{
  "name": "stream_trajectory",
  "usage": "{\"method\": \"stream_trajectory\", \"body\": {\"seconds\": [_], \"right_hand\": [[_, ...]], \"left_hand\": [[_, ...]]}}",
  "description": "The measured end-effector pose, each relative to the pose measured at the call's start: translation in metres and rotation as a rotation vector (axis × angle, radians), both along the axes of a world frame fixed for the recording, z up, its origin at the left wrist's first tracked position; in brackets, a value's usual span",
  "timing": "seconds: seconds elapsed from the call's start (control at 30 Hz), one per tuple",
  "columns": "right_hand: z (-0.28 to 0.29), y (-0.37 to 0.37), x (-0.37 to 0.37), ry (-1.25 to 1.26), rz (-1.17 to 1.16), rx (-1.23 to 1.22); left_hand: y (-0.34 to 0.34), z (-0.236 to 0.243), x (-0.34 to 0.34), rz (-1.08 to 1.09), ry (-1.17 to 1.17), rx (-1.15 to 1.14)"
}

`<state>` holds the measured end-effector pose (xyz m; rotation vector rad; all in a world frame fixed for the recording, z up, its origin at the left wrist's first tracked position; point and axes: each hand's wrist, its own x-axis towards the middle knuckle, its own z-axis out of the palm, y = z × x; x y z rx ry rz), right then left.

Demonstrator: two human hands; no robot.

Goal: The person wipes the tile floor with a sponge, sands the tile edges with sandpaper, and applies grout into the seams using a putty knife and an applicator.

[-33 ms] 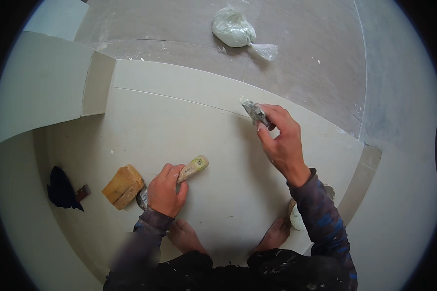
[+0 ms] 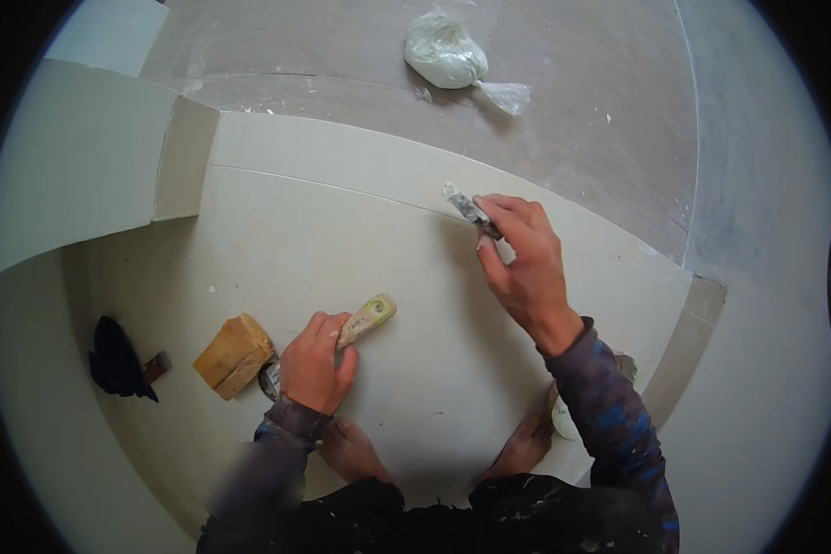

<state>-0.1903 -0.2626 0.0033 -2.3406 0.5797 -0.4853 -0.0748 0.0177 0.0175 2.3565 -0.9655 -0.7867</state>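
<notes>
My left hand (image 2: 314, 363) is closed round a putty knife by its worn, pale yellow-green handle (image 2: 367, 319). Part of a grey blade (image 2: 270, 379) shows on the hand's other side, low over the floor. Further off and to the right, my right hand (image 2: 529, 263) pinches a small, flat, grey-and-white smeared piece (image 2: 469, 209) between thumb and fingers. Its exact kind is unclear. Beside the left hand lies a yellow-brown block (image 2: 234, 356).
A knotted clear bag of white material (image 2: 445, 54) lies on the grey floor beyond the pale ledge (image 2: 332, 138). Dark cloth (image 2: 117, 362) lies at the left wall, next to a small brown piece (image 2: 158, 367). A whitish round object (image 2: 563, 417) is partly hidden by my right forearm.
My right hand has shifted slightly left, and the smeared piece in it has turned so that it looks narrower. My left hand and the putty knife stay in place.
</notes>
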Motion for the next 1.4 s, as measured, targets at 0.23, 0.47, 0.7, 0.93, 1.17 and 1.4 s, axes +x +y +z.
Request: {"method": "stream_trajectory", "body": {"seconds": [0.23,0.47,0.7,0.93,1.17,1.4], "right_hand": [[-0.03,0.048,0.013,0.117,0.145,-0.36],[0.009,0.009,0.001,0.095,-0.013,-0.215],[-0.012,0.04,-0.014,0.25,0.104,-0.163],[-0.014,0.004,-0.013,0.141,-0.002,-0.348],[0.005,0.03,-0.03,0.213,0.072,-0.134],[-0.023,0.018,-0.033,0.219,0.055,-0.362]], "left_hand": [[0.002,-0.004,0.002,0.039,0.003,0.005],[0.004,-0.002,0.005,0.074,0.039,-0.02],[0.007,-0.004,0.003,0.092,0.05,-0.04],[0.003,-0.006,0.0,0.073,0.036,-0.064],[0.008,-0.007,0.01,0.124,0.01,-0.046],[0.01,-0.002,0.011,0.212,0.092,0.072]]}}
